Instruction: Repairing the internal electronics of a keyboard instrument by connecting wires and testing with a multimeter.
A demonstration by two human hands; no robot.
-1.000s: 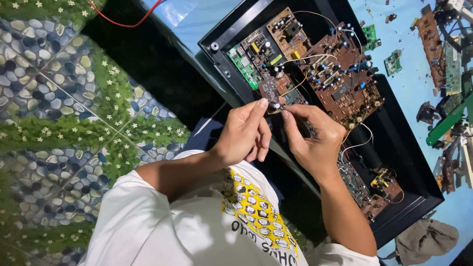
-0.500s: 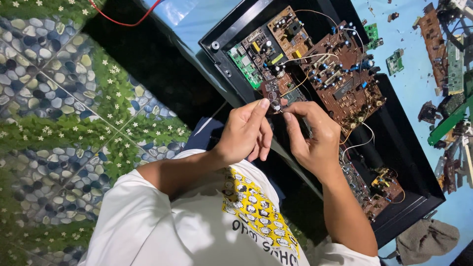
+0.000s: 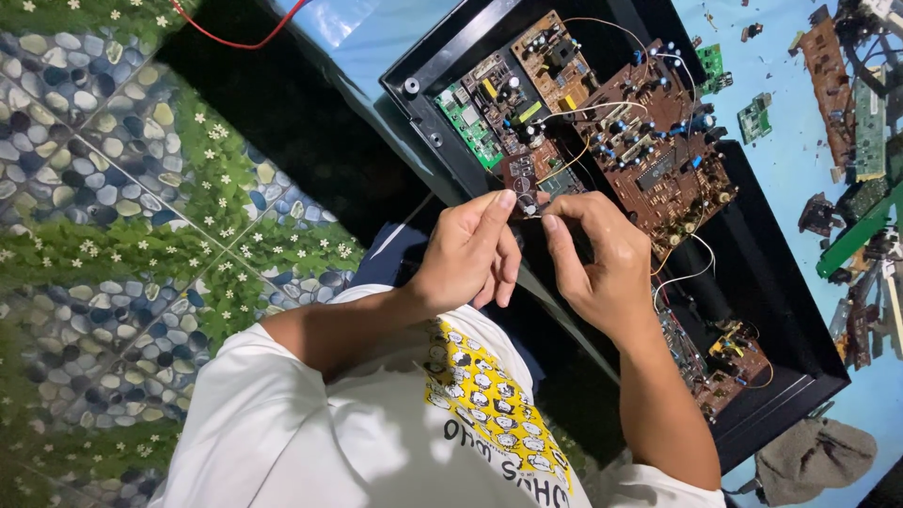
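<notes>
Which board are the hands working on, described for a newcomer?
Find the open black chassis on the blue surface. At its near-left edge, between both hands' fingertips, sits a small dark-red circuit board. Its neighbours are a green board and larger brown boards.

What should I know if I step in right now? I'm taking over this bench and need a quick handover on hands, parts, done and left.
Left hand: fingertips pinched on a small dark-red circuit board.
Right hand: fingertips at the same board's near edge, touching a thin wire.
Things: open black chassis holds brown main boards and a green board, all wired.
Done: chassis opened.
Left: small board is not yet freed; wires are attached.
</notes>
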